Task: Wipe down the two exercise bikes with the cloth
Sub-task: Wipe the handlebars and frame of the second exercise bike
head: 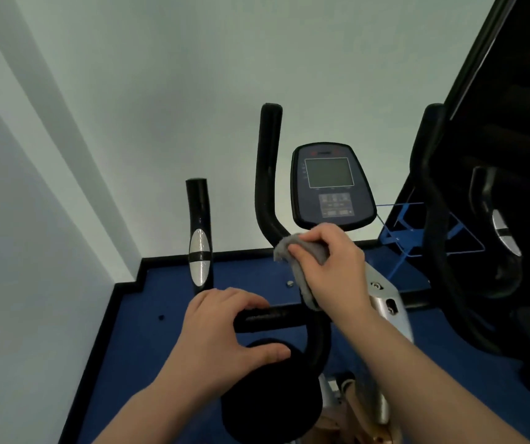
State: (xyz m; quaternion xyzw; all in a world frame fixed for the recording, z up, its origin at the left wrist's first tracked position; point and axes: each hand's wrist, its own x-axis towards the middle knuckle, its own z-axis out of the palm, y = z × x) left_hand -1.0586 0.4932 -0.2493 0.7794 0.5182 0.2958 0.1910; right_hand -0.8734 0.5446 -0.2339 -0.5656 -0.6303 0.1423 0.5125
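Right hand (334, 267) bunches grey cloth (302, 251) on handlebar bend below console (332, 184), frame centre (bar hidden underneath). Left hand (222, 331) curls round lower grip (266, 318). Second bike (468, 251) cut off right, dark, indistinct.

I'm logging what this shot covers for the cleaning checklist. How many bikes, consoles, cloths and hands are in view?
Bikes: 2, the near bike and the second bike at right
Consoles: 1, the console
Cloths: 1, the grey cloth
Hands: 2, the left hand and the right hand
Total: 6
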